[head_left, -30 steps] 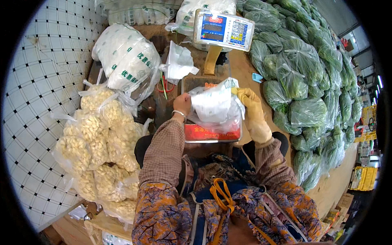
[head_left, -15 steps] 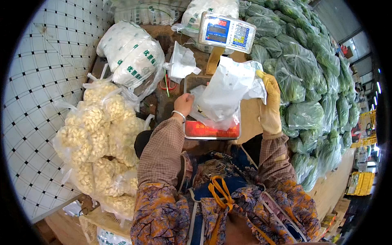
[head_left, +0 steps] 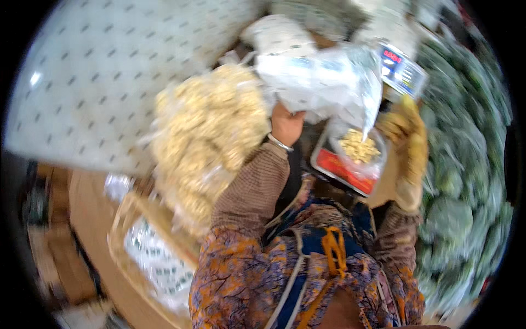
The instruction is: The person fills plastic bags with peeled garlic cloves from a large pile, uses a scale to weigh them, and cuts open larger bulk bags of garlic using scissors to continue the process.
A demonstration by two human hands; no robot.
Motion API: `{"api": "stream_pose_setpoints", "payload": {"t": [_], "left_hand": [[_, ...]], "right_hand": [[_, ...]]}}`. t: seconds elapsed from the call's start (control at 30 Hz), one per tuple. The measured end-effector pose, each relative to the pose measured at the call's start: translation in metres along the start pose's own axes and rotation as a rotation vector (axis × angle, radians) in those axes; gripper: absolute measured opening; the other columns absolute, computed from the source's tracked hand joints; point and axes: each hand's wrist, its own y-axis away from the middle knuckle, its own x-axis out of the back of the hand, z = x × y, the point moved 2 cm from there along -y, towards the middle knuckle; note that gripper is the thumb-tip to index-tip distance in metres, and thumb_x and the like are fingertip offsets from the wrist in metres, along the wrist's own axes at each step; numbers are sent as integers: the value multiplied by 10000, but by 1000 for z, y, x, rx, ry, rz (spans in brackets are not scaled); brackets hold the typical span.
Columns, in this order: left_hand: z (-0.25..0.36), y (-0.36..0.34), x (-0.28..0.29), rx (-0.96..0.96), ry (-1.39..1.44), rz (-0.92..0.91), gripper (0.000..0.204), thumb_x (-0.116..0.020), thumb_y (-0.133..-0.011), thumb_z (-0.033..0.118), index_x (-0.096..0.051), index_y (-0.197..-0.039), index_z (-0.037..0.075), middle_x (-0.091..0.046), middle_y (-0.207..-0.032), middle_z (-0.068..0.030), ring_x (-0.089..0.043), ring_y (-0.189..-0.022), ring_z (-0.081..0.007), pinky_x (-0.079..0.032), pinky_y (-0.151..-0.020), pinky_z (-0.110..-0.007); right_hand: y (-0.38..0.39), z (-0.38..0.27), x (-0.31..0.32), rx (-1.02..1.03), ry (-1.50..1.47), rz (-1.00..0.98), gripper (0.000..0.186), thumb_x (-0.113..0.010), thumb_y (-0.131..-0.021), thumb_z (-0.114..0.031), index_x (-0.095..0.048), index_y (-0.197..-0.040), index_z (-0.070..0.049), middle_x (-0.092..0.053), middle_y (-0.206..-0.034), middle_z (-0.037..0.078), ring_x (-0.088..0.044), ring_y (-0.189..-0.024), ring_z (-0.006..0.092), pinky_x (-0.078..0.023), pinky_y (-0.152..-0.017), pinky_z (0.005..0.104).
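Observation:
A large crumpled white plastic bag [head_left: 323,77] spreads out beyond my left hand [head_left: 286,126], which is bare and wears a bracelet. My left fingers are closed on its near edge, partly hidden beneath it. On the scale's pan [head_left: 337,167] with its red label rests a clear bag of pale yellow pieces [head_left: 359,147], which look like peeled garlic cloves. A corner of the white bag hangs down to those pieces. My right hand [head_left: 406,129], in a yellowish glove, is blurred beside the scale, its fingers apart and nothing seen in them.
The scale's display [head_left: 402,71] stands behind the pan. Clear bags of pale cloves [head_left: 208,142] are heaped on the left, beside a patterned white panel [head_left: 109,82]. Bagged green vegetables [head_left: 460,181] are stacked on the right. A tan crate [head_left: 129,219] sits at lower left.
The view has swung left. My left hand has carried the white bag left off the pan, uncovering the clear bag of cloves. My right hand has let go of the white bag.

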Motion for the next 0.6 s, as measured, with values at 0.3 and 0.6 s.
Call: {"api": "stream_pose_setpoints", "payload": {"t": [0.3,0.6], "left_hand": [[-67,152,397,516,-595,251,313,-588,-723,115,-518,-999,-14,-573,-895,-166,-540,-793,-263,-412,-733,-357],[-125,350,522,1129,-797,245,283,-556,-754,135,-517,-988,-18,-570,-859,-150,-533,-740,-222,-419,-667,-341]], "right_hand": [[58,70,118,-376,179,38,445,-534,-825,-295,-462,-1135,15,-553,-996,63,-502,-863,97,-380,-757,217],[29,71,86,-547,314,48,311,-483,-820,-224,-530,-1052,-21,-568,-905,33,-508,-809,84,-391,-722,204]]}}
